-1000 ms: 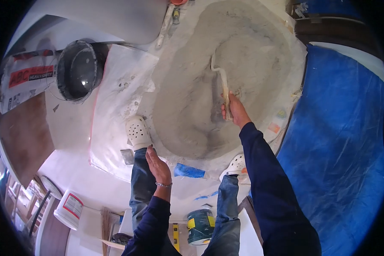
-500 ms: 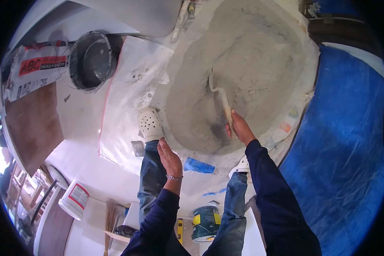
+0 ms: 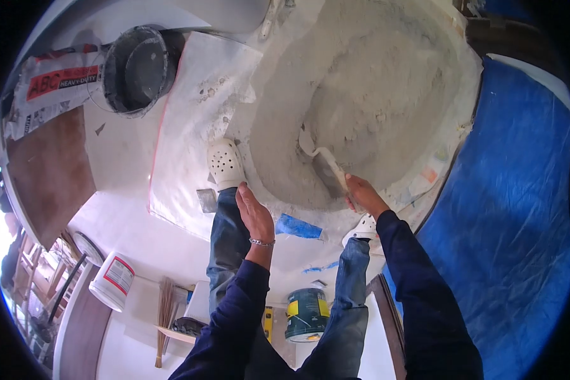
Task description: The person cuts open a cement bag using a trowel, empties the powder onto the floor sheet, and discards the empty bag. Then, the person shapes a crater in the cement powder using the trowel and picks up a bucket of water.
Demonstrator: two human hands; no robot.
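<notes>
My right hand (image 3: 362, 194) is wrapped round the handle of a trowel (image 3: 331, 166). The trowel's blade lies against the grey powder or mortar (image 3: 386, 82) spread in a large oval patch, near a darker groove. My left hand (image 3: 255, 214), with a bracelet at the wrist, rests by my left knee with nothing in it; its fingers are stretched out. Just above it is a white clog (image 3: 225, 163) on my foot, and the other clog (image 3: 361, 228) stands below the patch.
A black bucket (image 3: 138, 69) stands at upper left beside a printed bag (image 3: 60, 82). Blue sheeting (image 3: 506, 209) covers the right side. Near my legs are a blue scrap (image 3: 299, 227), a green tub (image 3: 307, 315) and a white bucket (image 3: 112, 281).
The trowel has come down and left across the grey patch, towards me, and its blade has turned. The view has shifted, while my left hand has stayed by my leg.
</notes>
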